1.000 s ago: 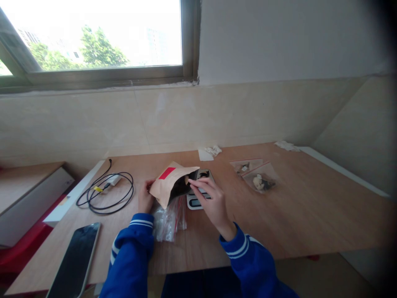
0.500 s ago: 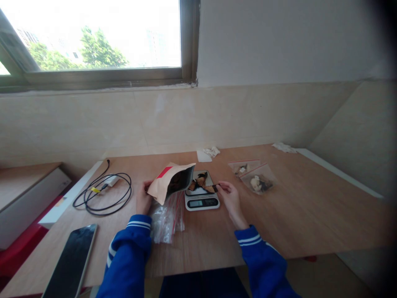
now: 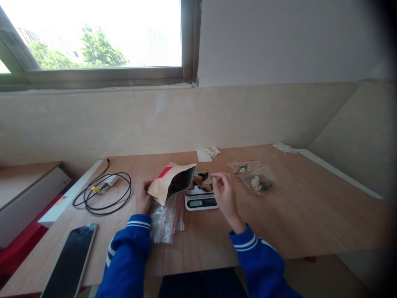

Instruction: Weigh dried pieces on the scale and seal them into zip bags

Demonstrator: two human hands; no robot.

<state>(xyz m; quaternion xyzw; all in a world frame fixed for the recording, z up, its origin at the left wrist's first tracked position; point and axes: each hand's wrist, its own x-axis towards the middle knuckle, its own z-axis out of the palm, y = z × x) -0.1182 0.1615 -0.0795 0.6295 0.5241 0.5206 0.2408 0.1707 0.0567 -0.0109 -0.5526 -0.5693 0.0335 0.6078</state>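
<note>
Head view: kraft paper pouch (image 3: 167, 182) with a red label lies tilted on its side, its mouth open toward the kitchen scale (image 3: 201, 198). The grip of the left hand (image 3: 143, 199) is closed on the pouch's lower end. Dried dark pieces (image 3: 201, 181) sit on the scale's plate, just beside the pouch mouth. Right hand (image 3: 224, 193) hovers at the scale's right edge with its fingertips drawn together; whether that grip has anything in it cannot be told. Clear zip bags (image 3: 167, 219) lie under the pouch on the surface (image 3: 310, 215).
</note>
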